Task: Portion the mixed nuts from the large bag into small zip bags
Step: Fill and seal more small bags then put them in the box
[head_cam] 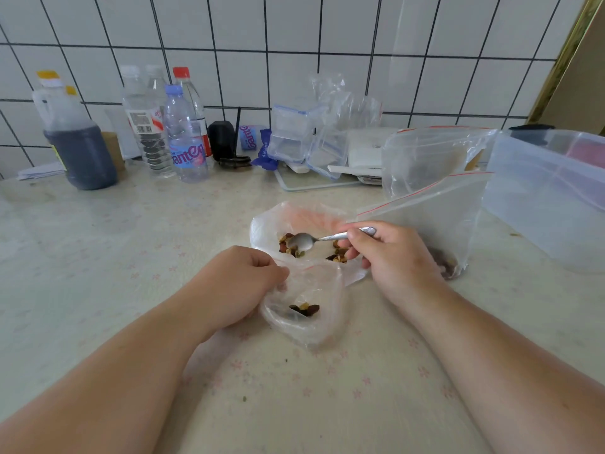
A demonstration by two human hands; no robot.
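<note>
1. Nearest, the left hand [244, 283] pinches open a small zip bag [306, 309] on the desk [98, 257]; few nuts inside.
2. Right hand [389, 257] pinches a spoon [302, 241] over the large bag [294, 231], nearly empty.
3. Behind, one filled zip bag [438, 231] stands.

I see my left hand [242, 283] pinching the rim of a small zip bag [307, 309] that holds a few nuts [305, 310]. At 12 o'clock from it lies the large bag [294, 224], open. My right hand [389, 257] grips a metal spoon [314, 240], bowl over the nuts inside the large bag. At 2 o'clock a second zip bag [438, 221] stands on the surface [131, 240]. Bottles [183, 136] stand at 10 o'clock.
</note>
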